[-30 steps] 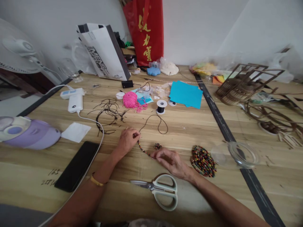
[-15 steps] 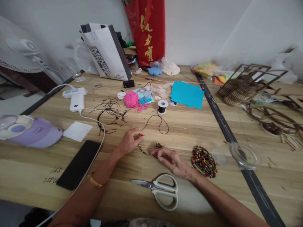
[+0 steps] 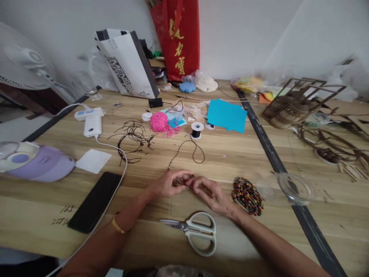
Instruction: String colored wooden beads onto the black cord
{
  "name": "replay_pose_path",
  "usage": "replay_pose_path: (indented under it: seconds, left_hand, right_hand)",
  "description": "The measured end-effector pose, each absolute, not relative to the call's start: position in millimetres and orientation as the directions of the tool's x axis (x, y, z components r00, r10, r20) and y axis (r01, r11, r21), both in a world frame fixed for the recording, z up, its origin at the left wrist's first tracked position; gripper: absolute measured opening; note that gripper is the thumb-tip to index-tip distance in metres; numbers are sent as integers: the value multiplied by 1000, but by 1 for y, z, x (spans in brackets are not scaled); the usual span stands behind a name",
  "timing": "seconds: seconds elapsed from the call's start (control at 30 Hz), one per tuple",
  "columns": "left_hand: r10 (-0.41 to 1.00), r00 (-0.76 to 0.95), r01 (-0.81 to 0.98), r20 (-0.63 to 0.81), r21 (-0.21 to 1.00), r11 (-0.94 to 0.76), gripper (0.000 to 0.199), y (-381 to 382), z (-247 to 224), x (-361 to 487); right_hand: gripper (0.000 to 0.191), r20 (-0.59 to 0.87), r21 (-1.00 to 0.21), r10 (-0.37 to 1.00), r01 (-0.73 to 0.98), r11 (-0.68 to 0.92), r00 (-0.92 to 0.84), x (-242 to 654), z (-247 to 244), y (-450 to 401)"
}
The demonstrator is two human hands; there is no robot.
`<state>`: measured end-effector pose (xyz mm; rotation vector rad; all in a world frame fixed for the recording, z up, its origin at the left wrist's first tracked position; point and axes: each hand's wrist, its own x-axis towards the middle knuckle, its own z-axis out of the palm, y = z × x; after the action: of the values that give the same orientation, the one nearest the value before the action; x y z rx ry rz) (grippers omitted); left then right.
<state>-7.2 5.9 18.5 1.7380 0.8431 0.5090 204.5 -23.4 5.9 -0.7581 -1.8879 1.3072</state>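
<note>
My left hand (image 3: 170, 183) curls closed around a strand of beads, most of which its fingers hide. From its far side a thin black cord (image 3: 179, 147) loops back to a white spool of black cord (image 3: 196, 130). My right hand (image 3: 210, 193) meets it fingertip to fingertip, pinching a dark cord end. A few small beads (image 3: 191, 176) show just behind the touching fingers. Nearer me lie scissors (image 3: 198, 234) with pale green handles, blades pointing left. To the right of my right hand rests a coiled heap of multicoloured beads (image 3: 248, 196).
A black phone (image 3: 95, 202) with a white cable running past it lies left of my left arm. Cut black cord scraps (image 3: 134, 136), a pink yarn ball (image 3: 158, 121) and blue sheets (image 3: 226, 114) lie farther back. A clear round dish (image 3: 296, 188) stands right.
My left hand has moved right and slightly nearer, up against my right fingertips. The beaded strand that hung between the hands is now mostly covered. The right hand has barely moved.
</note>
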Motion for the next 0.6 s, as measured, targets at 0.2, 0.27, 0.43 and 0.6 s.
replay_pose_path:
  seconds: [0.2,0.27,0.43,0.6]
  left_hand:
    - [748,650,307,-135,947,-95,55,7,14,-4]
    - [750,646,317,-140,943,-97,53,8,12,-5]
    - [740,652,376,-167,918,-124,24,12,9,-12]
    - [668,713,324,-213,945,-46,21,14,3,-16]
  right_hand:
    - [13,215,-959,797,31,281,-565,202,8,-23]
    - [14,226,-951,801,53,305,-555,202,8,-23]
    - [15,309,-869,808,196,454,-503,205,-3,-18]
    - [14,379,-777,767,272,568,-517,204,-8,-18]
